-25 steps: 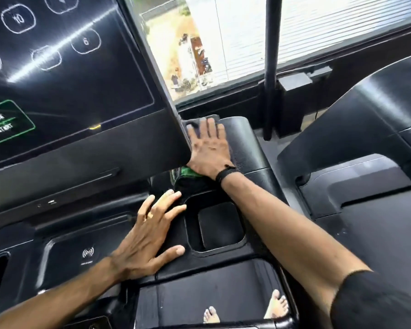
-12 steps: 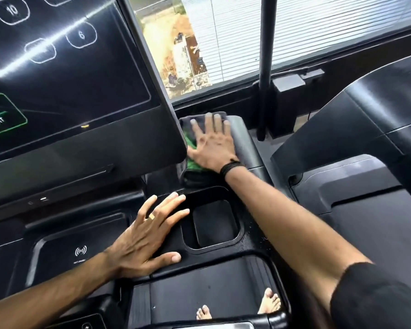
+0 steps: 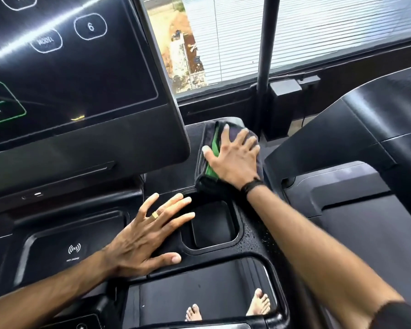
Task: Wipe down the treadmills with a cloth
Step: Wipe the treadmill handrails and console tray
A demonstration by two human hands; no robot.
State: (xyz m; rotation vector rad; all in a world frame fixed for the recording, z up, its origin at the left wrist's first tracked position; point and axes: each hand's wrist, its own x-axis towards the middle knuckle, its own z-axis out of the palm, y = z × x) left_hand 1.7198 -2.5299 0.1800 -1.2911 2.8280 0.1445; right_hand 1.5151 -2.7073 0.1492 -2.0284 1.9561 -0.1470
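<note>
A gym — a treadmill console [image 3: 81, 143] with a touchscreen [image 3: 69, 58] showing a quick-start button, a second treadmill [image 3: 356, 162] just beside it, and a blinded window [image 3: 318, 32] ahead.

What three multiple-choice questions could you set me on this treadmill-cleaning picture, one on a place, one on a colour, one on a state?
1. Where does the cloth lie?
A. On the console ledge right of the screen
B. In the recessed cup tray
C. On the running belt

2. What colour shows in the cloth's fold beside the dark grey?
A. Red
B. Green
C. Yellow

3. How is the left hand placed?
A. Gripping a bottle
B. Clenched in a fist
C. Flat with fingers spread on the console

Answers:
1 A: the right hand presses it on the ledge beyond the cup tray, beside the screen.
2 B: a green strip shows by the thumb.
3 C: its straight fingers rest on the console, holding nothing.
</note>
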